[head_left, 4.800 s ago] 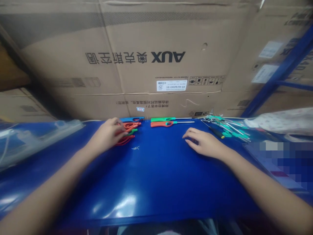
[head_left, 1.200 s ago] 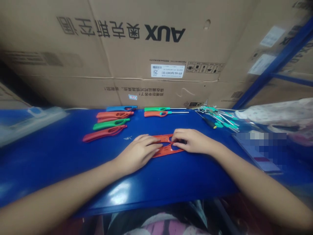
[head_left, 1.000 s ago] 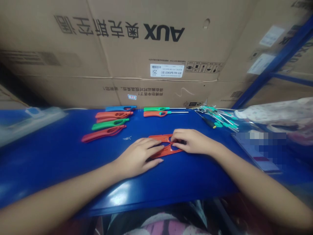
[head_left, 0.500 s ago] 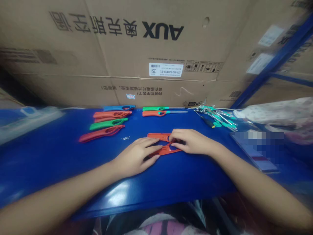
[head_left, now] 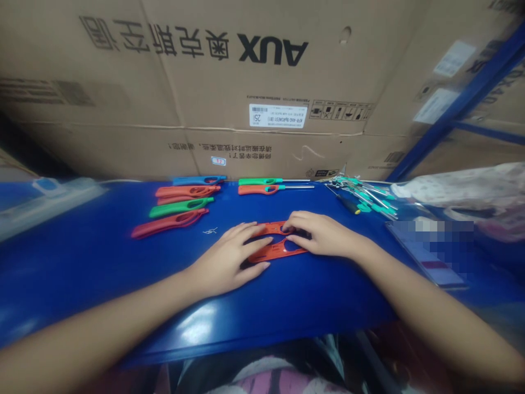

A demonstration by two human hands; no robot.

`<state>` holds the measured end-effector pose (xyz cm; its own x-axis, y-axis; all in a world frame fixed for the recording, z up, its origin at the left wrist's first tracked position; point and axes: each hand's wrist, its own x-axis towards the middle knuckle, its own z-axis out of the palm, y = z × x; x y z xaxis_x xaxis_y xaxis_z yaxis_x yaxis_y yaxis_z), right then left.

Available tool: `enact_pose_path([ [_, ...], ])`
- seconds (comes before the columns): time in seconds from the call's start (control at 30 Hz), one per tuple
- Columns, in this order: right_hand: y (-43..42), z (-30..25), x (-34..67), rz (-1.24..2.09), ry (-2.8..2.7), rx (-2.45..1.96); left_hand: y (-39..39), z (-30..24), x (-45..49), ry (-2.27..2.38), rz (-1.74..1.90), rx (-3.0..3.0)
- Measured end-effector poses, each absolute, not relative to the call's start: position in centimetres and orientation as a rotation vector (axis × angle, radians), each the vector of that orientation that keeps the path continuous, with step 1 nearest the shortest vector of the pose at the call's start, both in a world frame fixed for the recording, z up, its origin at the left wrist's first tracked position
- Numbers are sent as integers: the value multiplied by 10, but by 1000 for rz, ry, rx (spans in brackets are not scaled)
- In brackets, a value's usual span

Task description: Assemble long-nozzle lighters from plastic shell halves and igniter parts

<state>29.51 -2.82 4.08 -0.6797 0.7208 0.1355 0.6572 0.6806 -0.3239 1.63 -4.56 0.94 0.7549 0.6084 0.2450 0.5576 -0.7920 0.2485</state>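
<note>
Two orange lighter casing halves lie one behind the other on the blue tabletop: the far half and the near half. Each has a finger-hole cutout near its right end. My left hand rests over their left ends, fingers spread, thumb beside the near half's front edge. From the right, my right hand has bent fingers at the far half's right end, thumb by the gap between the halves. Its fingers partly hide that end, and my left hand covers the left ends.
Blue, orange, green and red lighter casings lie at back left. Two lighters with metal tubes lie at back centre. Further right are a pile of tube parts, a screwdriver and a phone. A cardboard box stands behind.
My left hand's fingers have spread wider, and its thumb has come off the near half. The right hand has shifted slightly away from me. More of the near half shows.
</note>
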Motion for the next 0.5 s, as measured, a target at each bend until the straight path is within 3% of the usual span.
enact_pose_path([
  [0.17,-28,40,295,346,-2622,-1122,-46,7,15,1006,387,2768],
  [0.33,-17,47,309,59,-2469,-1316,-46,10,14,1021,319,2771],
  [0.5,1,64,347,-161,-2028,-2011,-46,11,15,1016,313,2790],
])
